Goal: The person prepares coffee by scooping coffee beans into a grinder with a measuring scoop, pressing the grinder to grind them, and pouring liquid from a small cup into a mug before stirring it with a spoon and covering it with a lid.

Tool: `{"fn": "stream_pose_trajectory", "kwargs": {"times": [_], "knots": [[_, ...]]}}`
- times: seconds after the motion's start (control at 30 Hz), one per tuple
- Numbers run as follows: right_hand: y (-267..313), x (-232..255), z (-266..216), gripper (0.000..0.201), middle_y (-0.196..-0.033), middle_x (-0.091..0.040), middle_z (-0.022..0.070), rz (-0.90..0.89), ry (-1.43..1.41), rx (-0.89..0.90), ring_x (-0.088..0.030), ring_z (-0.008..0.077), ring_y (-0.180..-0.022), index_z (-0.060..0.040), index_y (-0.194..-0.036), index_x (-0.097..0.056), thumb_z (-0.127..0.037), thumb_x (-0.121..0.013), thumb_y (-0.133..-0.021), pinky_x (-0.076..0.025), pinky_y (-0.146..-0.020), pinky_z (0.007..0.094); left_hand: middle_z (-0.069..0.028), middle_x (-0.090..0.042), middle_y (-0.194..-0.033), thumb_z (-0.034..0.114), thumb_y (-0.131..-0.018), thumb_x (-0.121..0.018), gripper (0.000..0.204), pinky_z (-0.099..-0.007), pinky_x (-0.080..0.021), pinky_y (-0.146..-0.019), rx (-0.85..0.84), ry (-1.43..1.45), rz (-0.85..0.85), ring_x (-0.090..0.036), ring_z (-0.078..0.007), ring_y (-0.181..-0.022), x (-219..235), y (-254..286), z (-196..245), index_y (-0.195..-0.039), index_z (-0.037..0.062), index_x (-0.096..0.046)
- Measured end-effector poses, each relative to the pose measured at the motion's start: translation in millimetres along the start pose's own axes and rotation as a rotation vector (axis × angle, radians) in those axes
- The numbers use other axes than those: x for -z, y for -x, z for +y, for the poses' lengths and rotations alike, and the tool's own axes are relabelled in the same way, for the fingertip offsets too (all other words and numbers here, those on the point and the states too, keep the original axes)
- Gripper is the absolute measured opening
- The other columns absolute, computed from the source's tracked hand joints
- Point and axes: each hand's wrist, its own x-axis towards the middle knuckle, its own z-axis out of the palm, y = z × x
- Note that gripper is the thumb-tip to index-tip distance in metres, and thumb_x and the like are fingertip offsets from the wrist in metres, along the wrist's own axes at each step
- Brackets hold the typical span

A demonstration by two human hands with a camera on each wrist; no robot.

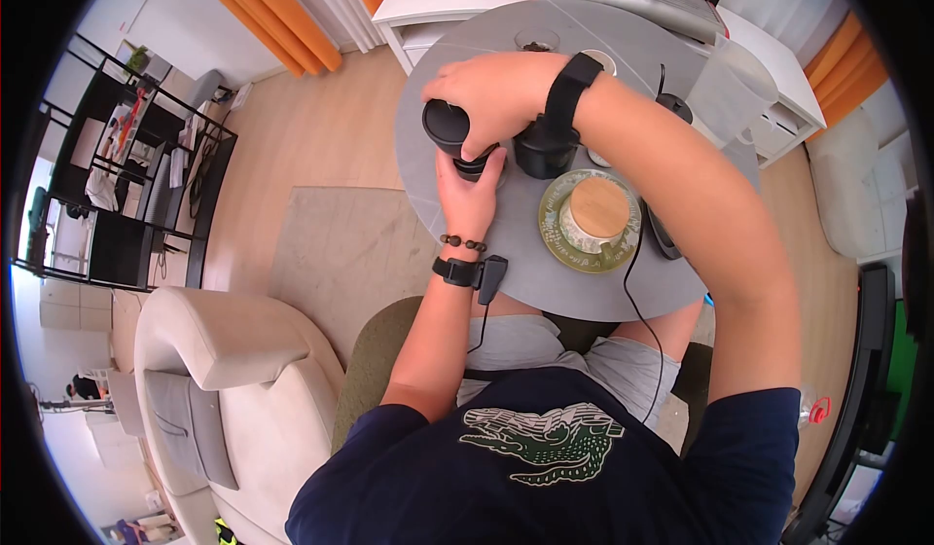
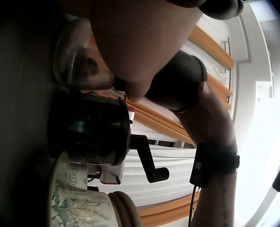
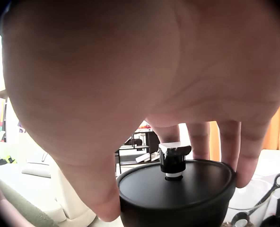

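Observation:
Fingers and thumb of the right hand (image 1: pixel 506 92) grip the rim of a black round hopper (image 1: pixel 448 127), which tilts at the table's left side. Just under it the left hand (image 1: pixel 469 199) holds the narrower dark neck. In the left wrist view the left hand (image 2: pixel 140 42) lies between the black hopper (image 2: pixel 180 82) and a clear glass jar (image 2: pixel 81 64); the right hand (image 2: pixel 208 111) is on the hopper's far side. Seen from the right wrist, a short post (image 3: pixel 173 158) stands up from the hopper's black top (image 3: pixel 178 184), beneath the right palm (image 3: pixel 144 71).
A black canister (image 1: pixel 545 151) with a crank (image 2: pixel 149 161) stands beside the hands. Nearby, a wooden-lidded patterned jar (image 1: pixel 598 209) sits on a green plate (image 1: pixel 559 243). A small glass bowl (image 1: pixel 537 41), clear pitcher (image 1: pixel 730 88) and cable (image 1: pixel 630 287) are also around.

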Motion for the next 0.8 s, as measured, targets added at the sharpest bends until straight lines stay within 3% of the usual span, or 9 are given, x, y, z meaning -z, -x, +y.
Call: {"fn": "stream_pose_trajectory", "kwargs": {"times": [0.07, 0.2, 0.27, 0.4, 0.57, 0.8], "knots": [[5, 4, 2, 0.083, -0.141, -0.072, 0.0160, -0.026, -0.099, 0.034, -0.074, 0.0407, -0.123, -0.0062, -0.157, -0.062, -0.037, -0.089, -0.085, -0.062, -0.104, 0.0489, -0.0117, -0.077, -0.134, 0.022, -0.097, -0.093, 0.065, -0.0377, -0.055, -0.105, 0.028, 0.003, -0.001, -0.072, -0.0216, -0.118, 0, 0, 3, -0.150, 0.0013, -0.061], [0, -12, 3, 0.077, -0.129, -0.080, 0.0170, 0.174, -0.074, 0.060, -0.080, 0.0394, -0.115, -0.0040, -0.148, -0.067, -0.045, -0.088, -0.086, -0.066, -0.093, 0.0522, -0.0121, -0.077, -0.133, 0.024, -0.097, -0.093, 0.066, -0.0383, -0.054, -0.107, -0.019, -0.023, 0.006, -0.072, -0.0223, -0.121, 1, 0, -5, -0.149, 0.0005, -0.061], [3, 6, -18, 0.083, -0.139, -0.073, 0.0210, 0.026, -0.017, -0.190, -0.075, 0.0406, -0.122, -0.0005, -0.148, -0.063, -0.043, -0.092, -0.083, -0.063, -0.098, 0.0514, -0.0131, -0.076, -0.134, 0.026, -0.097, -0.093, 0.066, -0.0391, -0.053, -0.110, 0.023, -0.070, -0.006, -0.071, -0.0234, -0.123, 2, 1, -6, -0.147, -0.0006, -0.061], [-1, 12, -19, 0.085, -0.139, -0.072, 0.0238, -0.063, 0.015, -0.204, -0.075, 0.0402, -0.122, 0.0015, -0.144, -0.064, -0.051, -0.091, -0.084, -0.064, -0.096, 0.0529, -0.0143, -0.076, -0.135, 0.028, -0.096, -0.094, 0.065, -0.0397, -0.052, -0.111, 0.058, -0.044, -0.006, -0.070, -0.0243, -0.124, 0, 2, 1, -0.145, -0.0017, -0.062], [-2, -2, 1, 0.087, -0.122, -0.078, 0.0231, -0.004, -0.092, 0.001, -0.078, 0.0413, -0.113, 0.0017, -0.142, -0.063, -0.061, -0.086, -0.087, -0.064, -0.094, 0.0518, -0.0148, -0.075, -0.135, 0.029, -0.096, -0.094, 0.066, -0.0404, -0.053, -0.110, 0.035, -0.053, -0.007, -0.070, -0.0246, -0.124, 2, 1, 6, -0.144, -0.0028, -0.061], [3, 3, -14, 0.083, -0.117, -0.079, 0.0218, 0.038, -0.008, -0.162, -0.079, 0.0411, -0.111, 0.0013, -0.140, -0.063, -0.058, -0.085, -0.087, -0.065, -0.090, 0.0514, -0.0140, -0.076, -0.133, 0.029, -0.096, -0.094, 0.064, -0.0404, -0.054, -0.107, 0.043, -0.046, 0.013, -0.071, -0.0242, -0.120, 0, 2, -1, -0.142, -0.0034, -0.063]]}}
